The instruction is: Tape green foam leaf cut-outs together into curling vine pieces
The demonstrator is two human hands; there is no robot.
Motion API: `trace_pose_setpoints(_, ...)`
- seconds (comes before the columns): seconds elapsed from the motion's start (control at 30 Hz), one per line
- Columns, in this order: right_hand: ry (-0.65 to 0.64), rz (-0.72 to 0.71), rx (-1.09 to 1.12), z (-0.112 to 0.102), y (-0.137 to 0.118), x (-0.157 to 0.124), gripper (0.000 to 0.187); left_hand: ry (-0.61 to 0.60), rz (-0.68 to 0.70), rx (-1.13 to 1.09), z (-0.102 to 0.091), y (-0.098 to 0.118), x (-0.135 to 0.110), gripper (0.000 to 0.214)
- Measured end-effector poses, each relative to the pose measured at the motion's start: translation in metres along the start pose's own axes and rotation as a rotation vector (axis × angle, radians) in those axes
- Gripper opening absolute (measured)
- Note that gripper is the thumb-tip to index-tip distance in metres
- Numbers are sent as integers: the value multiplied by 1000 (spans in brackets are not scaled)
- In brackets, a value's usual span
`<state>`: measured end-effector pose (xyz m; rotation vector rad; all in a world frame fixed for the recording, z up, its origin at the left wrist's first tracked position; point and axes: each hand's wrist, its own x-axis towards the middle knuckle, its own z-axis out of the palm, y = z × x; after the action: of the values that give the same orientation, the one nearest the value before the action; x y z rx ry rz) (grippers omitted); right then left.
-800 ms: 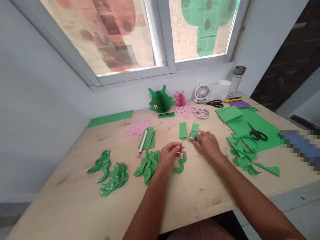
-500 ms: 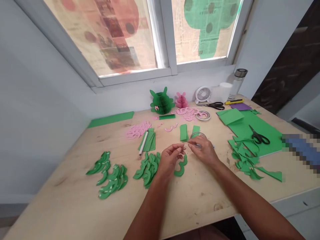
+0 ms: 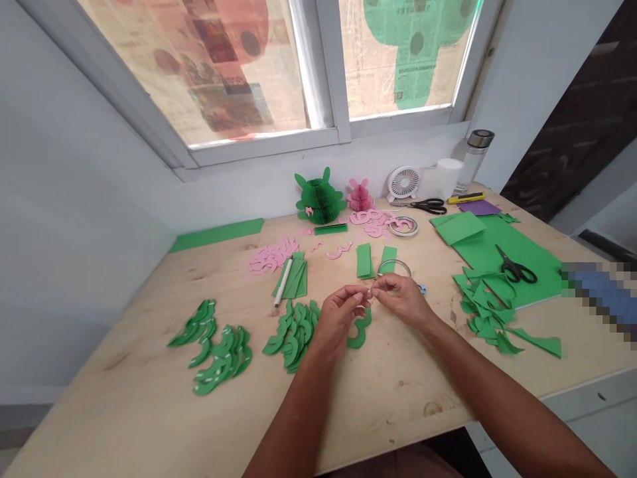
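Near the middle of the table (image 3: 149, 405), the left hand (image 3: 338, 315) and right hand (image 3: 401, 299) pinched a tiny, barely visible strip between their fingertips, just above a curved green cutout (image 3: 359, 330) beside the tape ring (image 3: 393, 268).

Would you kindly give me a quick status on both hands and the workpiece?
Left hand and right hand meet fingertip to fingertip, pinching something too small to identify. Green paper cutout lies beneath. Tape ring just beyond, nothing blocking.
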<state>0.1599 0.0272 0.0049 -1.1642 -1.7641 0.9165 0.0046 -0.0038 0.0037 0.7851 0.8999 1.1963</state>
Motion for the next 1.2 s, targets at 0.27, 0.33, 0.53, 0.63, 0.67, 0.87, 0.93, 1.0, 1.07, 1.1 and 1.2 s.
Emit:
trace_pose_setpoints(0.27, 3, 7, -13, -1, 0, 0, 10, 46, 64, 192, -1, -2, 4, 27)
trace_pose_setpoints(0.33, 14, 13, -8, -1, 1, 1, 10, 83, 107, 310, -3, -2, 5, 28)
trace_pose_setpoints(0.53, 74, 53, 22, 0, 8, 3, 11, 79, 177, 1009, -8, -1, 2, 14)
trace_pose_setpoints(0.63, 87, 62, 33, 0, 10, 4, 12, -10, 203, 1359, -5, 0, -3, 19)
trace_pose_setpoints(0.67, 88, 61, 30, 0, 11, 4, 12, -35, 200, 1444, -4, 0, -5, 21)
trace_pose_setpoints(0.87, 57, 58, 9, 0, 13, 3, 13, -49, 187, 1672, -2, 1, -8, 10)
trace_pose_setpoints(0.93, 52, 60, 11, 0, 13, 4, 13, -55, 207, 1657, -4, 1, -7, 6)
trace_pose_setpoints(1.0, 50, 63, 8, 0, 13, 4, 13, -53, 212, 1626, -6, 1, -7, 4)
trace_pose_setpoints(1.07, 49, 66, -1, 0, 12, 4, 13, -46, 208, 1592, -7, 2, -6, 6)
trace_pose_setpoints(1.1, 48, 68, -1, 0, 11, 4, 13, -37, 207, 1578, -7, 2, -5, 8)
trace_pose_setpoints(1.2, 45, 86, 19, -1, 8, 4, 12, -1, 207, 1540, -7, 4, -4, 13)
